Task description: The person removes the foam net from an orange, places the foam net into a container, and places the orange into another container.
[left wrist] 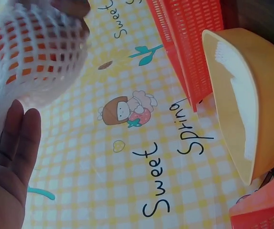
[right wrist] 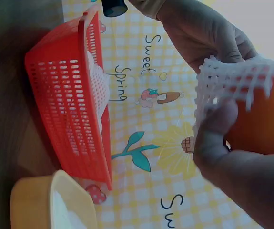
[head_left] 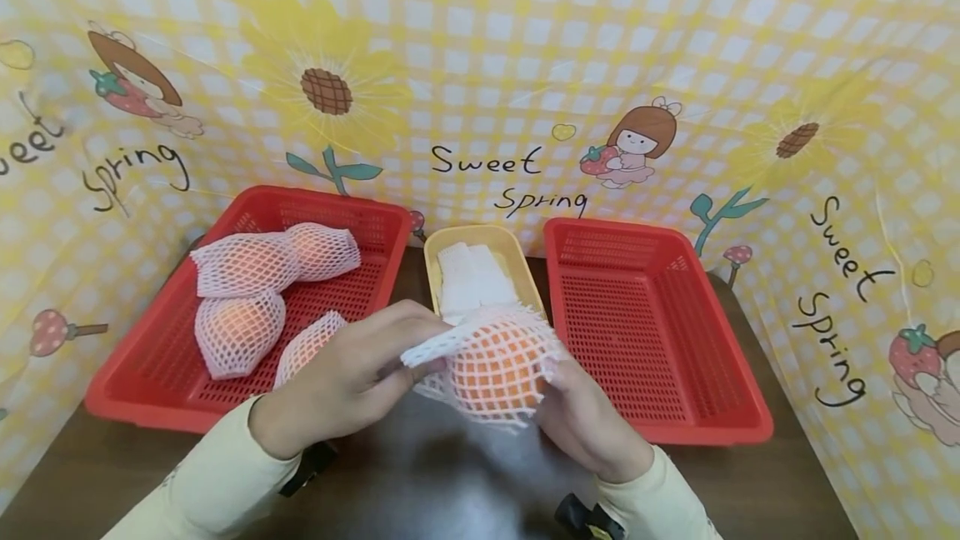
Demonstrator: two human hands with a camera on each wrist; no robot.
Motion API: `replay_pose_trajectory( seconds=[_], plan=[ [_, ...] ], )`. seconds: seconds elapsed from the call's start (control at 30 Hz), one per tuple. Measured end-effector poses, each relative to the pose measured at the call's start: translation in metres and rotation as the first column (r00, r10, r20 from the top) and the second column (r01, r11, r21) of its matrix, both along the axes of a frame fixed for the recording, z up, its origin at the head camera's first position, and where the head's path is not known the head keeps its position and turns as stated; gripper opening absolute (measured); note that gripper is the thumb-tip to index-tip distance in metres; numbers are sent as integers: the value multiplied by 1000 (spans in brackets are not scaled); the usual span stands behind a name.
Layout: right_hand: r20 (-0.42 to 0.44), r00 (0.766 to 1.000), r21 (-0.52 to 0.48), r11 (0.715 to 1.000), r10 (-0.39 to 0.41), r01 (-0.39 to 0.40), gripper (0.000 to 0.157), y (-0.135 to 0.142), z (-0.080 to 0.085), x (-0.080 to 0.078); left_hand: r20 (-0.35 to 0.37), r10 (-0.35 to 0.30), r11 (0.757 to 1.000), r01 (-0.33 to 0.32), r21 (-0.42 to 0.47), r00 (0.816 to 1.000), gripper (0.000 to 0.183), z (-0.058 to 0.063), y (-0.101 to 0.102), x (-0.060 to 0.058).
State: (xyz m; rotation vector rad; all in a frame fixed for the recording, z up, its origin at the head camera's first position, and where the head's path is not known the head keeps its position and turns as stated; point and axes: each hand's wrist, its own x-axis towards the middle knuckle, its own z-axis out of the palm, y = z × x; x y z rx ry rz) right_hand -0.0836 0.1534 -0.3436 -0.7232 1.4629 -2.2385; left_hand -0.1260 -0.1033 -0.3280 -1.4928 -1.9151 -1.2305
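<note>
Currently, orange fruit [head_left: 501, 369] is gripped by right hand [head_left: 581, 423] near yellow tray [head_left: 501, 242], its foam net [head_left: 438, 346] pinched by left hand [head_left: 352, 373]; netting looks incomplete. Four netted fruits [head_left: 238, 330] are parked left of tray.

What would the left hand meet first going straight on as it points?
Probably the round orange fruit in white foam netting, directly ahead; the left hand pinches that netting's edge.

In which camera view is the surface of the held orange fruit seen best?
The right wrist view: there a broad part of the orange fruit is bare beyond the foam net, although the frame edge cuts it. The head view shows it nearly whole, but through the net; the left wrist view shows only small patches through the net.
</note>
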Motion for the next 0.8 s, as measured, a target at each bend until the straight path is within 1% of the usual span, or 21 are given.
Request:
replay_pose_trajectory(
  seconds=[0.03,0.07,0.1,0.17,0.23,0.33,0.43,0.53,0.6,0.63,0.67,0.7,0.73,0.77,0.8],
  plan=[
    [30,999,-21,1000,21,-20,53,1,1,0,-2,5,1000,-5,7,1000,22,1,0,0],
    [54,998,-32,999,27,-26,51,1,2,-2,-16,14,1000,-14,13,1000,23,1,-1,-1],
    [76,997,-36,999,32,-29,52,3,3,-3,-14,28,1000,-28,9,1000,23,2,-2,-1],
    [83,996,-14,1000,21,-20,53,6,5,-6,-36,53,998,-53,21,998,23,2,-5,-1],
    [71,997,28,1000,-15,14,53,10,8,-11,-33,85,996,-84,28,996,24,1,-9,-1],
    [6,997,70,995,-74,73,47,19,14,-21,-14,137,990,-136,42,990,26,1,-17,2],
    [-58,987,99,983,-149,154,44,30,21,-34,15,173,984,-174,45,985,30,0,-26,5],
    [-136,966,138,962,-219,237,45,43,26,-52,34,205,978,-206,28,978,33,-3,-36,8],
    [-188,948,183,939,-258,292,45,54,28,-67,67,227,974,-227,-7,972,34,-5,-41,11],
    [-211,936,211,922,-282,325,46,59,29,-76,83,242,970,-240,-28,967,35,-6,-44,13],
    [-231,921,244,898,-313,366,46,64,30,-84,93,254,967,-251,-45,963,35,-7,-46,14],
    [-257,903,292,863,-345,413,46,70,30,-94,95,255,967,-251,-50,962,35,-8,-48,15],
    [-287,882,351,816,-373,459,46,75,30,-103,99,259,965,-254,-58,961,35,-9,-49,15],
    [-320,863,415,761,-392,500,46,81,30,-112,98,263,964,-258,-58,960,35,-10,-50,16],
    [-355,843,484,691,-405,536,46,86,29,-122,88,259,965,-256,-49,962,35,-12,-51,16]
  ],
)
